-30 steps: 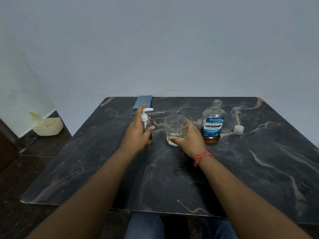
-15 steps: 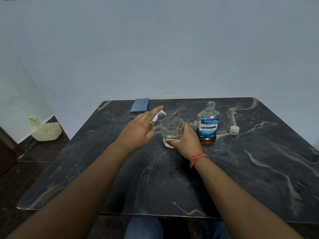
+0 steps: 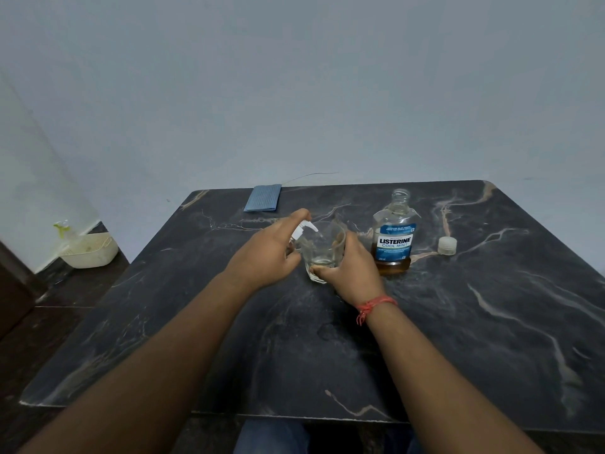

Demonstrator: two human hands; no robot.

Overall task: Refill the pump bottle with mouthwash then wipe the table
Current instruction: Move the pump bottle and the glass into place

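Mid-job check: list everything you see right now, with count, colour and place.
table: 1, black marble with pale veins, fills the foreground
pump bottle: 1, white pump head, mostly hidden behind the left hand
glass: 1, clear, table centre
mouthwash bottle: 1, clear with blue label, uncapped, right of the glass
cap: 1, white, right of the mouthwash bottle
cloth: 1, blue, folded, far edge
basket: 1, cream, on the floor at left
left hand: grips the pump bottle
right hand: holds the glass
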